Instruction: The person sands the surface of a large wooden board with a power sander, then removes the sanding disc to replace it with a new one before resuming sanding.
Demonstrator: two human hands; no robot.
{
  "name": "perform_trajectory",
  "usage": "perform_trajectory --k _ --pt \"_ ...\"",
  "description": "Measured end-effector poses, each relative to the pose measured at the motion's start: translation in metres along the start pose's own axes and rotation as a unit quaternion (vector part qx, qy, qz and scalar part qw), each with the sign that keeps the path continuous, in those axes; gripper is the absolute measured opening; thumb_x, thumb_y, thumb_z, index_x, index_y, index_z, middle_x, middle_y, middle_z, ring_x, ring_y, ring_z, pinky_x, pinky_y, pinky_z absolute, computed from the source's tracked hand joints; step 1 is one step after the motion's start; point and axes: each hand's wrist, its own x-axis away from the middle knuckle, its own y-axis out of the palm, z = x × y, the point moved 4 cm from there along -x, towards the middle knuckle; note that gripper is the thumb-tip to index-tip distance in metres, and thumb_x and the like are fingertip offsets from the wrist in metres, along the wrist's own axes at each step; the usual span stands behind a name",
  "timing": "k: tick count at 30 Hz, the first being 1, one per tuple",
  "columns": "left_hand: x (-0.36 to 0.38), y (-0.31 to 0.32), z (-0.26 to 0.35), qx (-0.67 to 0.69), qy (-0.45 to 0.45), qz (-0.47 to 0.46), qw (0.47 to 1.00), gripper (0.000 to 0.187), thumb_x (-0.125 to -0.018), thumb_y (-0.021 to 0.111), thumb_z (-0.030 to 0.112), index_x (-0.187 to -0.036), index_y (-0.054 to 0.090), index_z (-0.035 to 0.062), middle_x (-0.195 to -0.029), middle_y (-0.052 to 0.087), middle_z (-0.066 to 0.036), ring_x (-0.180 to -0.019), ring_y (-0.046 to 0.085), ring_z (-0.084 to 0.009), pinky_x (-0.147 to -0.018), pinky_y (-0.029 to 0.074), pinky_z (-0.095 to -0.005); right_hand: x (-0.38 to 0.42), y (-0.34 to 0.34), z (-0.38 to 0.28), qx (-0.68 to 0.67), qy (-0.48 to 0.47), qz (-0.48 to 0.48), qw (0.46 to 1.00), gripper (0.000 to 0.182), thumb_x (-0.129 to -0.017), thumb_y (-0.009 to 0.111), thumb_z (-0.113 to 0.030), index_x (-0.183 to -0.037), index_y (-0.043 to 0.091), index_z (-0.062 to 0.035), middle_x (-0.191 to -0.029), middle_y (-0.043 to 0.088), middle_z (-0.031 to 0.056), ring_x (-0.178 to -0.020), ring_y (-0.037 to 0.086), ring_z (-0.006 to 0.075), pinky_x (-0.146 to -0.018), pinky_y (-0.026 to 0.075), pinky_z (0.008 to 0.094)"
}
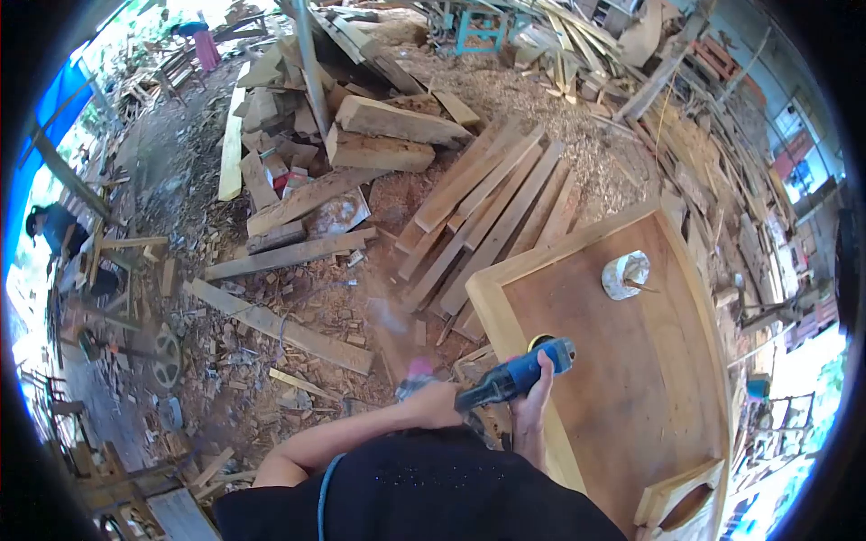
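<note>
A blue and black angle grinder (510, 379) is held at the left edge of a wooden panel with a raised pale frame (483, 293). My left hand (435, 406) is closed at the grinder's black rear end. Near its blue head, my right hand (534, 397) grips the body, thumb up along the side. The disc shows as a thin yellowish rim beyond the head, over the frame's edge. Just past my left hand is a blurred pink and grey thing. On the panel stands a whitish, stained pot (625, 275) with a stick in it.
A wooden piece with an oval opening (681, 500) lies at the panel's near end. Beyond the frame lie several long planks (496, 216) and a pile of thick timber (388, 135). Offcuts and shavings cover the ground. Another person (61, 230) is at the far left.
</note>
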Motion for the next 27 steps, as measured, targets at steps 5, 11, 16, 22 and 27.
perform_trajectory --k 5,11,16,22,27 --pt "-0.03 -0.047 0.004 -0.029 -0.021 -0.022 0.999 0.047 -0.069 0.069 0.025 -0.106 0.06 -0.0026 -0.092 0.066 -0.025 -0.094 0.063 -0.039 -0.082 0.049 -0.0429 -0.029 0.057 -0.016 -0.013 0.019 -0.016 1.0 0.045 -0.08 0.064 -0.043 -0.089 0.057 0.0008 -0.078 0.064 0.0157 -0.07 0.063 0.0266 -0.068 0.054 0.0385" --pt "-0.059 -0.095 0.01 -0.025 -0.03 -0.006 0.999 0.05 -0.071 0.068 0.027 -0.109 0.059 -0.0046 -0.093 0.065 -0.027 -0.095 0.063 -0.0399 -0.083 0.049 -0.0432 -0.063 0.097 -0.02 -0.047 0.04 -0.02 0.998 0.048 -0.081 0.064 -0.043 -0.095 0.056 0.0019 -0.082 0.064 0.0157 -0.075 0.063 0.0263 -0.071 0.054 0.0392" --pt "-0.097 -0.132 0.004 -0.053 0.008 -0.064 0.997 0.052 -0.07 0.067 0.026 -0.11 0.058 -0.0061 -0.092 0.065 -0.028 -0.094 0.062 -0.041 -0.083 0.049 -0.0435 -0.094 0.105 -0.011 -0.083 0.013 0.024 0.996 0.049 -0.081 0.065 -0.043 -0.095 0.056 0.0035 -0.085 0.064 0.016 -0.078 0.063 0.0269 -0.074 0.054 0.0395" --pt "-0.147 -0.19 0.009 -0.075 0.045 -0.153 0.984 0.049 -0.068 0.065 0.022 -0.108 0.058 -0.0059 -0.092 0.064 -0.029 -0.094 0.062 -0.0415 -0.082 0.048 -0.0443 -0.122 0.128 -0.005 -0.137 -0.045 0.096 0.985 0.052 -0.079 0.066 -0.044 -0.094 0.055 0.0042 -0.085 0.063 0.0164 -0.081 0.063 0.0282 -0.078 0.053 0.0405" --pt "-0.202 -0.245 -0.017 -0.098 0.104 -0.186 0.972 0.039 -0.067 0.063 0.015 -0.1 0.061 -0.0049 -0.095 0.064 -0.027 -0.096 0.062 -0.0414 -0.085 0.048 -0.0469 -0.162 0.172 0.004 -0.123 -0.108 0.118 0.979 0.048 -0.078 0.066 -0.042 -0.094 0.055 0.0024 -0.082 0.063 0.0157 -0.076 0.063 0.0288 -0.074 0.054 0.0418"
